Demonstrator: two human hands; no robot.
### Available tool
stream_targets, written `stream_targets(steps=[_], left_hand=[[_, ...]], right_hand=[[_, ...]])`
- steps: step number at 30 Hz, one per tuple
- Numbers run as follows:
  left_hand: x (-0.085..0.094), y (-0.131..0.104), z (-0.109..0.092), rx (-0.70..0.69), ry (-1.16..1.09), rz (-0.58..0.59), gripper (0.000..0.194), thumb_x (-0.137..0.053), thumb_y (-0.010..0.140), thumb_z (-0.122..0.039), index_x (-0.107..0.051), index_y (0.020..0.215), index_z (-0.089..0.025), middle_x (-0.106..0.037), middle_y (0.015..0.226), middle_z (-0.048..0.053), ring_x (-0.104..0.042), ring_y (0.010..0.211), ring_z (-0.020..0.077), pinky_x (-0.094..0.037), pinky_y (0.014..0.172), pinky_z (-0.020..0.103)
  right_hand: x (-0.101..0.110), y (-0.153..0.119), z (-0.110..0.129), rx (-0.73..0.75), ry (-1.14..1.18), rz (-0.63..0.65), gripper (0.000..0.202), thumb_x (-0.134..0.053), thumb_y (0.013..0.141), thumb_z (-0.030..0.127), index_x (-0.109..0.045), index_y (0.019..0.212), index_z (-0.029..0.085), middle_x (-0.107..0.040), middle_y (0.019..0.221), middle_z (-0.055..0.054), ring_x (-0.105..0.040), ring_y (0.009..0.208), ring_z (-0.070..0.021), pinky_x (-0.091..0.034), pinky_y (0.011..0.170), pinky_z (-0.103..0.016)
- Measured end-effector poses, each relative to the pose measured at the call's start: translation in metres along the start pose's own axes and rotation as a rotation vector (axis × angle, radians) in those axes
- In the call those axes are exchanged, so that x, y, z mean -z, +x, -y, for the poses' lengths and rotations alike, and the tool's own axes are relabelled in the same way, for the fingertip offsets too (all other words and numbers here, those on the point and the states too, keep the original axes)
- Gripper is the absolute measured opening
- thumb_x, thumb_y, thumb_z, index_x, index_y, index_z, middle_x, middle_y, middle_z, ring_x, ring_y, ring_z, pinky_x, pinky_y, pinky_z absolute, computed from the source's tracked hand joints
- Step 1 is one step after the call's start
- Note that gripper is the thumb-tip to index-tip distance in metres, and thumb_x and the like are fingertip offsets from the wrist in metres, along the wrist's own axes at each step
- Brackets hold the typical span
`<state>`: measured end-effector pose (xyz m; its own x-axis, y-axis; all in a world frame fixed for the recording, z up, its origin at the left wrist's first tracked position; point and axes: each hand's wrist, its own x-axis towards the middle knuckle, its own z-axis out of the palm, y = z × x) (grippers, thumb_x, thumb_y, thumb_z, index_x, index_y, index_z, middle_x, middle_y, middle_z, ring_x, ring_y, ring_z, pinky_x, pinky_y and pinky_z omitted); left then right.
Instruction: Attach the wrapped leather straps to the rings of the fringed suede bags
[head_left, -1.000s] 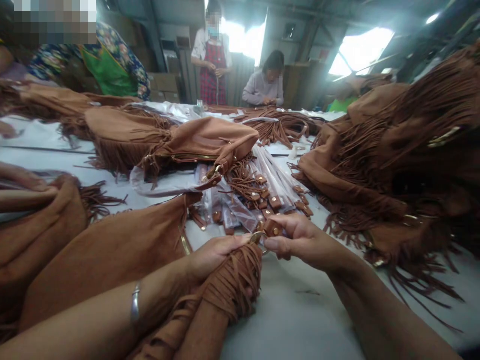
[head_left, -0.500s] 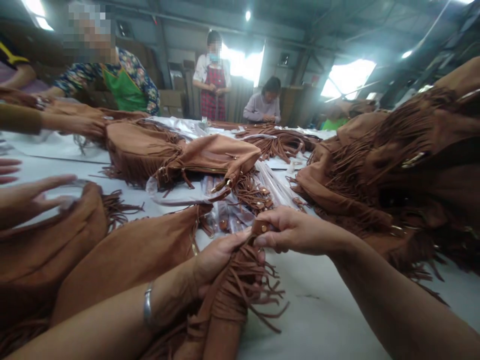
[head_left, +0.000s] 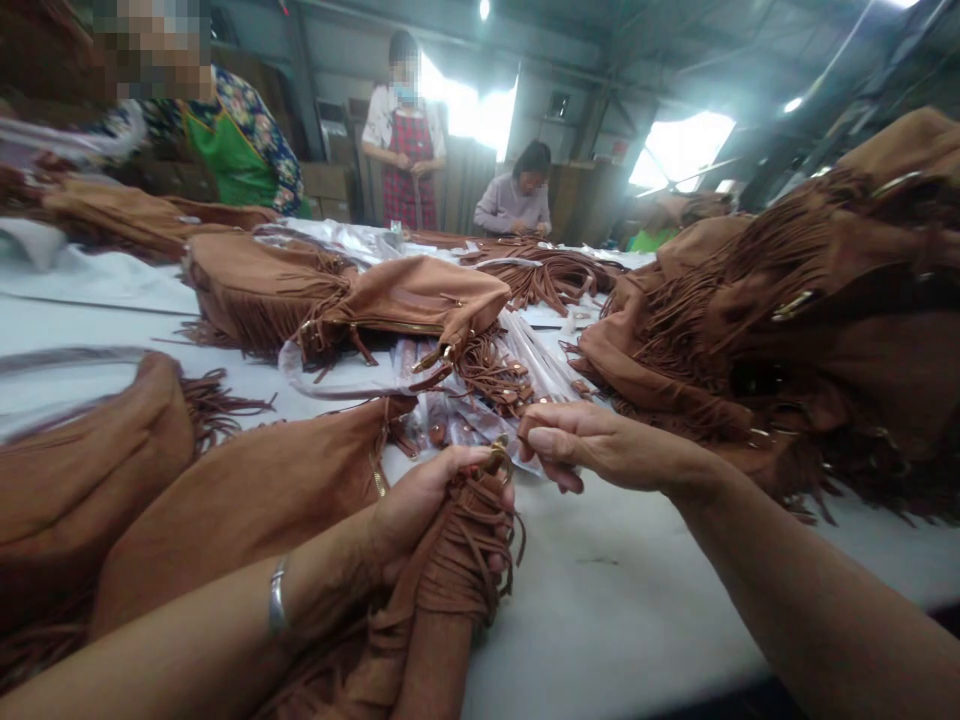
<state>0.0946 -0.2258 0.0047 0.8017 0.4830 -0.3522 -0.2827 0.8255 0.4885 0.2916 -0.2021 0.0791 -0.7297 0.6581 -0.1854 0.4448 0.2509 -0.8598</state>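
My left hand point(head_left: 420, 510) is closed around the gathered end of a brown fringed suede bag point(head_left: 442, 600). A gold metal ring or clasp point(head_left: 498, 456) sticks up beside its thumb. My right hand point(head_left: 600, 442) pinches a small brown leather tab point(head_left: 529, 426) just to the right of the clasp. Whether the tab touches the clasp I cannot tell. Beyond both hands lie straps in clear plastic point(head_left: 442, 412) with brown riveted ends. Another brown suede bag point(head_left: 255, 510) lies left of my left hand.
Brown fringed bags point(head_left: 420, 295) lie across the white table point(head_left: 600, 600). A tall heap of them point(head_left: 750, 330) stands on the right, and a bag with a plastic-wrapped strap point(head_left: 97, 440) is at left. Several co-workers, one in a green apron point(head_left: 229, 160), are around the far side.
My right hand has drawn the tab slightly away from the bag end, and the gold clasp now shows by my left thumb. A co-worker's hands at left have left the near bag.
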Motion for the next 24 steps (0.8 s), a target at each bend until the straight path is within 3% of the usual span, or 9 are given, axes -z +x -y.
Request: stream_targets(steps=[4, 9, 15, 19, 24], left_hand=[[0.004, 0.003, 0.0, 0.038, -0.012, 0.018, 0.042, -0.043, 0.081, -0.045, -0.061, 0.077, -0.008, -0.057, 0.06, 0.007, -0.054, 0.051, 0.0151, -0.046, 0.05, 0.026], [0.01, 0.01, 0.003, -0.056, 0.022, -0.008, 0.035, -0.048, 0.076, -0.039, -0.061, 0.071, -0.007, -0.055, 0.058, 0.005, -0.05, 0.048, 0.0122, -0.042, 0.047, 0.022], [0.012, 0.01, 0.005, -0.031, 0.032, 0.024, 0.035, -0.056, 0.072, -0.04, -0.062, 0.075, -0.006, -0.056, 0.058, 0.006, -0.052, 0.051, 0.0124, -0.042, 0.05, 0.021], [0.008, 0.009, 0.005, -0.069, 0.107, -0.043, 0.031, -0.064, 0.069, -0.037, -0.062, 0.072, -0.007, -0.056, 0.057, 0.004, -0.051, 0.049, 0.0102, -0.042, 0.049, 0.019], [0.007, 0.009, 0.005, -0.091, 0.283, -0.039, 0.034, -0.066, 0.072, -0.041, -0.063, 0.074, -0.006, -0.057, 0.058, 0.004, -0.051, 0.048, 0.0091, -0.039, 0.049, 0.018]], right_hand=[[-0.001, -0.003, -0.01, 0.006, 0.049, -0.039, 0.032, -0.036, 0.093, 0.043, -0.045, 0.086, 0.013, -0.045, 0.06, 0.003, -0.04, 0.053, -0.0078, -0.034, 0.051, -0.021], [-0.008, -0.001, -0.02, 0.078, 0.169, -0.191, 0.028, -0.046, 0.089, 0.04, -0.048, 0.086, 0.012, -0.046, 0.06, 0.003, -0.041, 0.049, -0.0065, -0.032, 0.045, -0.018], [-0.019, 0.006, -0.021, 0.127, -0.065, -0.316, 0.023, -0.054, 0.085, 0.032, -0.059, 0.082, 0.01, -0.052, 0.062, 0.0, -0.048, 0.052, -0.0068, -0.037, 0.048, -0.017], [-0.016, 0.004, -0.02, 0.127, -0.17, -0.309, 0.019, -0.052, 0.087, 0.028, -0.059, 0.084, 0.01, -0.053, 0.063, 0.0, -0.049, 0.055, -0.0074, -0.038, 0.051, -0.018], [-0.01, -0.001, -0.014, 0.162, -0.276, -0.222, 0.019, -0.05, 0.088, 0.026, -0.06, 0.084, 0.01, -0.055, 0.065, 0.0, -0.05, 0.058, -0.0081, -0.039, 0.054, -0.018]])
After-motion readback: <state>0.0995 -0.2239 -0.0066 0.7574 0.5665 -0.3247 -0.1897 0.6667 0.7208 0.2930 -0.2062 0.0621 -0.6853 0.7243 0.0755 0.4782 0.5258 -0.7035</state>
